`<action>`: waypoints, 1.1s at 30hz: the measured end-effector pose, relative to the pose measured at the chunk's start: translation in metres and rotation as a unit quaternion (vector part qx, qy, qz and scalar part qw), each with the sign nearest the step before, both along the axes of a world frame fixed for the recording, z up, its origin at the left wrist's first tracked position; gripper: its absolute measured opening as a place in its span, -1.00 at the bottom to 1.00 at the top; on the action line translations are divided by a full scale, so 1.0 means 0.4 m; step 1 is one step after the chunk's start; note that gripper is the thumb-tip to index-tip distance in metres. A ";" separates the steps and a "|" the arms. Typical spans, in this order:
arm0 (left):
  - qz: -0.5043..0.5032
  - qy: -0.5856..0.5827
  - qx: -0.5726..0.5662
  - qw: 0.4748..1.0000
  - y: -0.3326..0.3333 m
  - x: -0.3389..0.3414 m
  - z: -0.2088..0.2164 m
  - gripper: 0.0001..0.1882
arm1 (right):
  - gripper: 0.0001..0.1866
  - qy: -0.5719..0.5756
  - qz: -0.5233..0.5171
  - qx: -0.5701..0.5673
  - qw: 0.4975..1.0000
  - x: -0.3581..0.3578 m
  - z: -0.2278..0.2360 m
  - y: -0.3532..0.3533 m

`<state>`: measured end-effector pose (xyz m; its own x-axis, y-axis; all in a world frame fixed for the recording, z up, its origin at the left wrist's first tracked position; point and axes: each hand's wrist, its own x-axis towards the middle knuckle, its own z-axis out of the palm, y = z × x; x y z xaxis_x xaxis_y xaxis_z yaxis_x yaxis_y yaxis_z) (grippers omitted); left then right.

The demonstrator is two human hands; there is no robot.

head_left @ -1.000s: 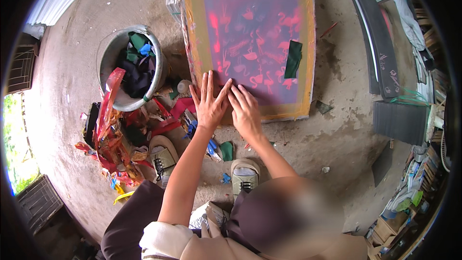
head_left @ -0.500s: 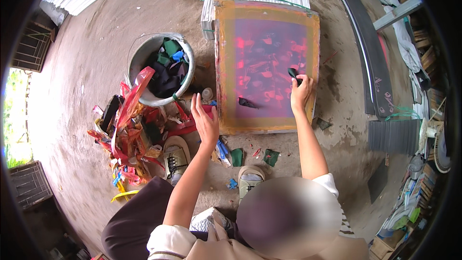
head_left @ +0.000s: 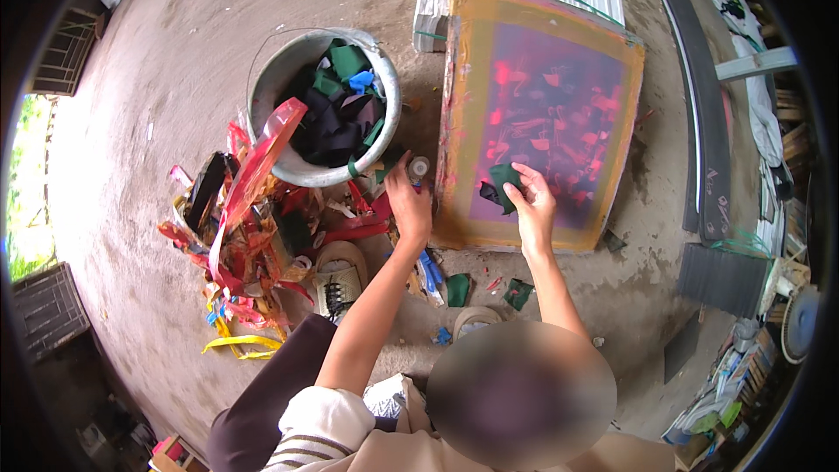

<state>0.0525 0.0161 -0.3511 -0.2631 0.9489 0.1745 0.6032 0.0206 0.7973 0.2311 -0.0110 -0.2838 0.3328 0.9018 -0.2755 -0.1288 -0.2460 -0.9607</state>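
My right hand (head_left: pixel 535 205) pinches a dark green cloth scrap (head_left: pixel 504 178) between thumb and fingers, low over the screen-printing frame (head_left: pixel 454 122). Close against that scrap is a small black scrap (head_left: pixel 489 195), at the left part of the purple mesh; whether it is held too I cannot tell. The frame has a yellow-brown border and pink patterns across its mesh. My left hand (head_left: pixel 409 210) reaches between the frame and the metal bucket (head_left: pixel 391 79), beside a small whitish bottle (head_left: pixel 419 166). A dark green patch shows at its fingertips; any grip on it is unclear.
Dark, green and blue scraps (head_left: pixel 336 114) fill the bucket. Red, clear and yellow plastic strips (head_left: pixel 245 245) heap left of my shoe (head_left: pixel 339 280). White corrugated sheets (head_left: pixel 433 13) lie beneath the frame's far end. Green scraps (head_left: pixel 458 289) dot the floor.
My right hand has come from the frame's right side to the black scrap at its left. My left hand has moved closer to the bucket's base. The whole view has shifted.
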 end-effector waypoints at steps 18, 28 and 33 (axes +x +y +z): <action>-0.374 -0.050 -0.015 0.926 0.007 0.159 0.271 -0.58 | -0.86 -0.035 -0.062 -0.008 0.997 0.204 0.037 -0.052; -0.435 0.112 -0.023 0.893 0.037 0.362 0.279 -0.61 | -0.76 -0.011 -0.079 -0.001 0.997 0.321 0.026 -0.057; -0.433 0.152 -0.017 0.888 0.039 0.391 0.281 -0.59 | -0.76 -0.008 -0.087 -0.017 0.996 0.330 0.028 -0.057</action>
<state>0.2090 0.0318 -0.2388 0.6218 0.7791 0.0795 0.5924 -0.5344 0.6029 0.3630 -0.0339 -0.2728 0.4885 0.8201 -0.2982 -0.1573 -0.2534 -0.9545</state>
